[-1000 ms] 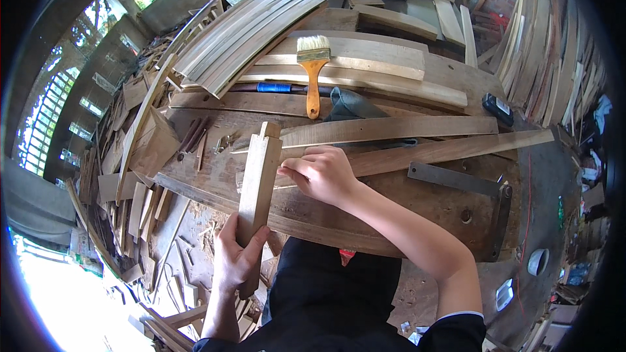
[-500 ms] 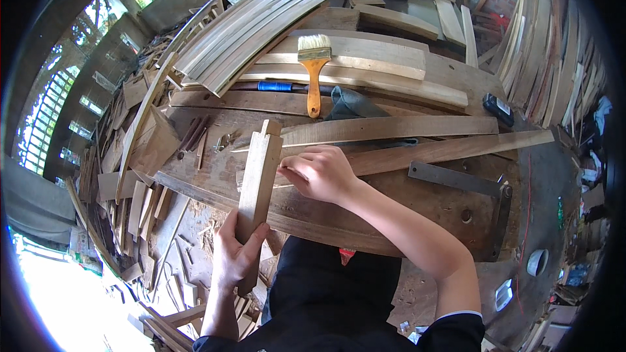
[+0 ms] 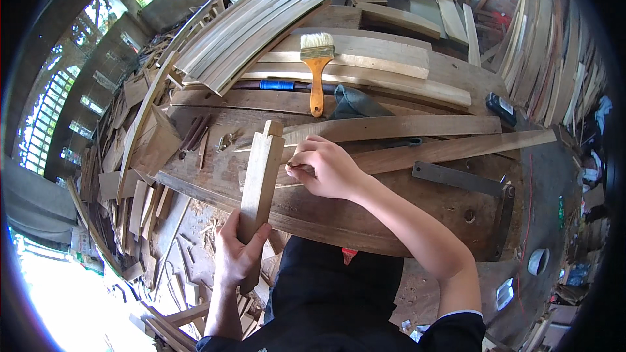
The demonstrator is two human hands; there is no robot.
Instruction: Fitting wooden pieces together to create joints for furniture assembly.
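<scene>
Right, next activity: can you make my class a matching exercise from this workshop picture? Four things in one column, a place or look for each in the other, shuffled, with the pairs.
Things
1. Notched wooden piece
2. Paintbrush
3. Metal tool
4. Cloth

Places and looks
A. Dark and crumpled, just right of the brush handle
B. L-shaped, towards the right end of the workbench
C. Gripped low down by the left hand
D. Orange-handled, with pale bristles

Right pairs: 1-C, 2-D, 3-B, 4-A

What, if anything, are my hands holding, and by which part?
Your left hand grips the wooden block by its lower half. Your right hand is curled beside it; whether it holds anything is unclear.
</scene>
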